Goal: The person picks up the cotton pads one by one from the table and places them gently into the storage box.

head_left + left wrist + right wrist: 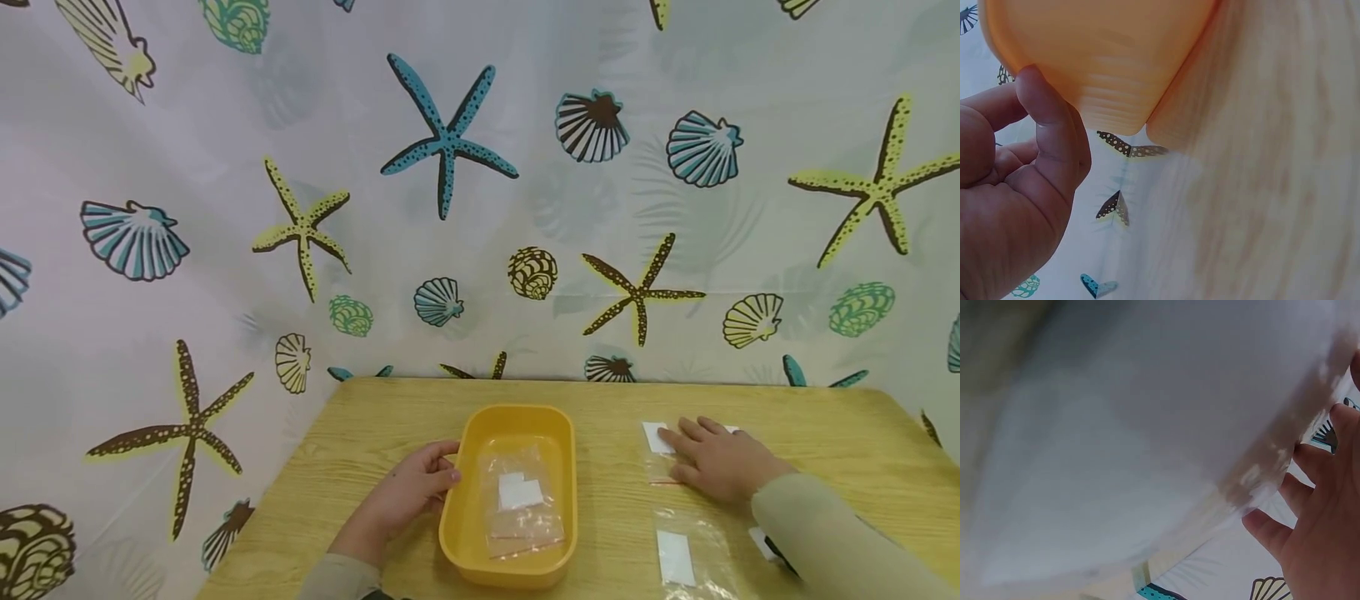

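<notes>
My left hand (405, 496) grips the left rim of a yellow plastic tray (448, 533), thumb on the rim. The left wrist view shows its fingertips against the tray's outer wall (1116, 62). Inside the tray lie clear zip bags (517, 529) with white paper pieces (521, 492). On the right, my right hand (723, 462) lies palm down with fingers spread over another clear bag (660, 468), partly hiding it. A white slip (656, 437) shows beside its fingertips. In the right wrist view, blurred white paper (1135, 444) in clear plastic fills the foreground, fingertips near its edge.
A nearer clear bag (701, 542) with a white slip (677, 558) lies on the wooden table (615, 467). Another white piece (761, 543) is partly under the right sleeve (817, 533). A curtain (510, 200) printed with shells and starfish hangs behind the table.
</notes>
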A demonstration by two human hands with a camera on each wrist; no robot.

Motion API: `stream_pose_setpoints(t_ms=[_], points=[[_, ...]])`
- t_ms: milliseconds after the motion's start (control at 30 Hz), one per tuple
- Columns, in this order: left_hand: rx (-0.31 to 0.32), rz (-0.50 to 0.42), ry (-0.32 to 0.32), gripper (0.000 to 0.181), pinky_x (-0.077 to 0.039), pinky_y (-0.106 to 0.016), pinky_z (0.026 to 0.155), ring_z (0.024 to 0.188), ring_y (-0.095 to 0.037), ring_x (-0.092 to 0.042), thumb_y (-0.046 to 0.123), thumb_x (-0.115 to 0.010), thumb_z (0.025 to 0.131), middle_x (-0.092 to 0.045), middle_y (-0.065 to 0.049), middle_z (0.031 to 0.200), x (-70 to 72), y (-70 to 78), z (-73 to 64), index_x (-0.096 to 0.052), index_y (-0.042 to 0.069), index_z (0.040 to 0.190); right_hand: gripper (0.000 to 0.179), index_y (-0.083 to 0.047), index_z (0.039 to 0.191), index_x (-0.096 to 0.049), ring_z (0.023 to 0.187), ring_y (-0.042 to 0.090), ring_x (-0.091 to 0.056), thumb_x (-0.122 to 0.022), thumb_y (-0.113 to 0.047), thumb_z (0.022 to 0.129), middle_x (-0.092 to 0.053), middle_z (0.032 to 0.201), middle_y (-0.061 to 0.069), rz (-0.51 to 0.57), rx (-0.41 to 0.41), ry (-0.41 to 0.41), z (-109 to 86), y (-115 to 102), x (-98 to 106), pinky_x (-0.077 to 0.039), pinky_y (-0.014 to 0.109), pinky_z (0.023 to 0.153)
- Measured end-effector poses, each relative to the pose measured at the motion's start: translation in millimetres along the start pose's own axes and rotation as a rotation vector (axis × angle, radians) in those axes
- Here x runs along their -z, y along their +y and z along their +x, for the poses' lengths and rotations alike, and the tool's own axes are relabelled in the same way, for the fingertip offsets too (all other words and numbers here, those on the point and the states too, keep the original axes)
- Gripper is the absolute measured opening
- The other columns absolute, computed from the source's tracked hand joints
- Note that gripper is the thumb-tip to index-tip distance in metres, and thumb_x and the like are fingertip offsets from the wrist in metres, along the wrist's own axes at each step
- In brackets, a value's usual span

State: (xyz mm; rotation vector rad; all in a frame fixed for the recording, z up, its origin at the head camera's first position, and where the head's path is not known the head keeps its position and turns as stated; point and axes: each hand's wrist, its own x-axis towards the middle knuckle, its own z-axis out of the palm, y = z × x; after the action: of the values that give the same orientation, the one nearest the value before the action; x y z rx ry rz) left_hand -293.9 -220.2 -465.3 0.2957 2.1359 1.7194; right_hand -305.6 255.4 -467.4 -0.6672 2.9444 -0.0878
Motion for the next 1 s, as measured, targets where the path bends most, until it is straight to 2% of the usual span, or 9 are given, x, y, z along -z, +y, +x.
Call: stream_pose_setpoints(t_ms=[267, 400, 567, 800, 1000], points=[[-0.009, -0.014, -0.007, 0.055, -0.058, -0.036, 0.072, 0.087, -0.026, -0.064, 0.014, -0.056, 0.106, -0.055, -0.022, 0.114, 0.7, 1.3, -1.2, -0.035, 0.003, 0.156, 0.069, -0.011, 0.156, -0.040, 0.141, 0.050, -0.033, -0.042, -0.056, 0.105, -0.040, 0.157, 0.018, -0.013, -0.001, 0.031, 3.4, 4, -4, -0.031, 0.075, 0.101], [-0.011, -0.013, -0.007, 0.055, -0.059, -0.036, 0.072, 0.087, -0.026, -0.065, 0.014, -0.055, 0.106, -0.055, -0.022, 0.114, 0.8, 1.1, -1.2, -0.034, 0.003, 0.156, 0.066, -0.007, 0.153, -0.045, 0.141, 0.049, -0.035, -0.043, -0.053, 0.106, -0.044, 0.154, 0.018, -0.036, 0.001, 0.064, 4.7, 6, -6, -0.035, 0.072, 0.100], [-0.009, -0.015, -0.008, 0.055, -0.059, -0.037, 0.072, 0.087, -0.026, -0.064, 0.014, -0.055, 0.106, -0.055, -0.022, 0.113, 0.9, 1.3, -0.9, -0.034, 0.003, 0.156, 0.060, -0.005, 0.147, -0.053, 0.137, 0.048, -0.040, -0.048, -0.048, 0.105, -0.052, 0.147, 0.017, -0.064, 0.006, 0.106, 3.8, 1, -3, -0.039, 0.070, 0.098], [-0.006, -0.009, -0.009, 0.055, -0.059, -0.038, 0.073, 0.088, -0.027, -0.064, 0.016, -0.056, 0.106, -0.054, -0.021, 0.113, 1.1, 1.4, 0.2, -0.035, 0.003, 0.155, 0.044, -0.007, 0.135, -0.065, 0.132, 0.045, -0.048, -0.061, -0.033, 0.101, -0.063, 0.135, 0.012, -0.071, 0.017, 0.165, 4.5, -4, 0, -0.043, 0.067, 0.097], [0.001, -0.007, -0.006, 0.055, -0.059, -0.038, 0.073, 0.088, -0.026, -0.064, 0.017, -0.056, 0.106, -0.055, -0.022, 0.114, 0.3, 0.4, 0.3, -0.035, 0.003, 0.156, 0.038, -0.009, 0.130, -0.069, 0.126, 0.041, -0.055, -0.065, -0.030, 0.098, -0.068, 0.129, 0.007, -0.117, 0.042, 0.220, 4.4, -6, 2, -0.046, 0.065, 0.094]])
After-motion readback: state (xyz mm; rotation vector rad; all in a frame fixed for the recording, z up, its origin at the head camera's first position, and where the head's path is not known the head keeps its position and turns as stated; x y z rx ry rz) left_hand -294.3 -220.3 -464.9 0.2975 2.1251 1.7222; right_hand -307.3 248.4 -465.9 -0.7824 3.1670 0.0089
